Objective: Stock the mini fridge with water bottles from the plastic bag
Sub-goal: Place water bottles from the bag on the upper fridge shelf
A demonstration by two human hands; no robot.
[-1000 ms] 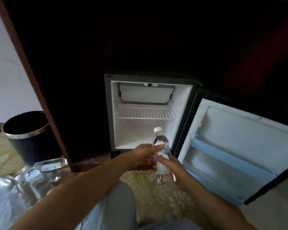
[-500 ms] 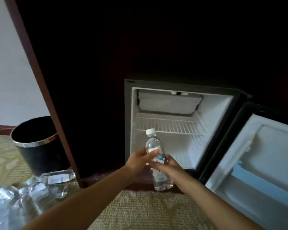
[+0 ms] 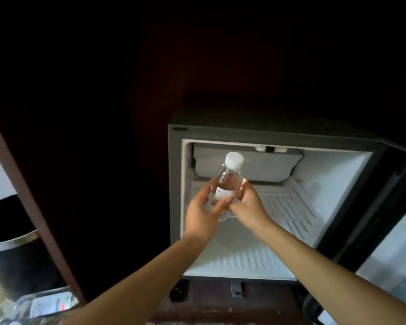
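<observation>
A clear water bottle (image 3: 227, 181) with a white cap stands upright in the air at the mouth of the open mini fridge (image 3: 174, 184), level with its wire shelf (image 3: 288, 205). My left hand (image 3: 203, 213) grips the bottle's lower body from the left. My right hand (image 3: 249, 206) grips it from the right, fingers wrapped round the label. The bottle's base is hidden behind my hands. The plastic bag (image 3: 40, 308) with more bottles lies on the carpet at the bottom left.
The fridge door (image 3: 394, 249) hangs open at the right. A black waste bin (image 3: 12, 249) with a silver rim stands at the left beside the dark wooden cabinet edge (image 3: 26, 195). A freezer box (image 3: 256, 165) sits at the top inside the fridge.
Both hands have lifted the bottle up and forward, from near the fridge floor to the level of the wire shelf. My head has come closer to the fridge.
</observation>
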